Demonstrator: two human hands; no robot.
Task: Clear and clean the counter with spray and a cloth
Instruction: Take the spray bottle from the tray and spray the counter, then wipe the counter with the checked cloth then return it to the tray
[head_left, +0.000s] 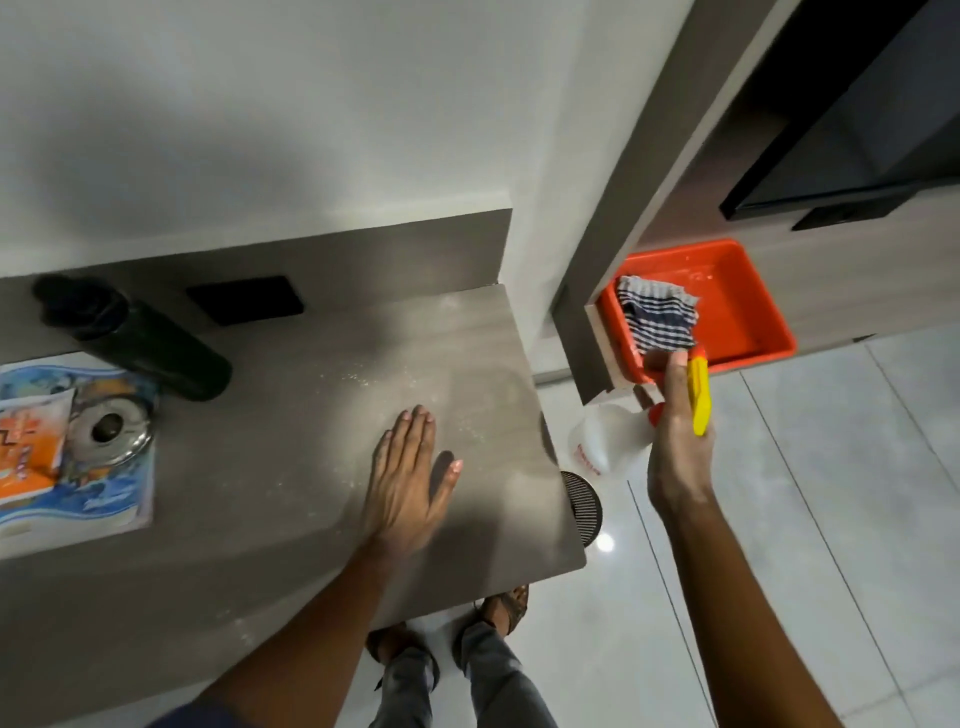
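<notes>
My left hand (410, 478) lies flat and open on the grey-brown counter (322, 364), which carries pale specks and dust. Off the counter's right edge, my right hand (678, 441) grips a spray bottle (608, 441) with a clear white body and a yellow trigger, held over the floor. A blue-and-white striped cloth (657, 317) lies in an orange tray (737, 312) just beyond the bottle, on a low ledge.
At the counter's left stand a dark bottle (150, 343), a round metal lid (111, 431), an orange packet (28, 447) and a blue magazine (109, 499). A black wall socket (247, 299) sits behind. A round bin (584, 506) and my feet (506, 605) are on the glossy floor.
</notes>
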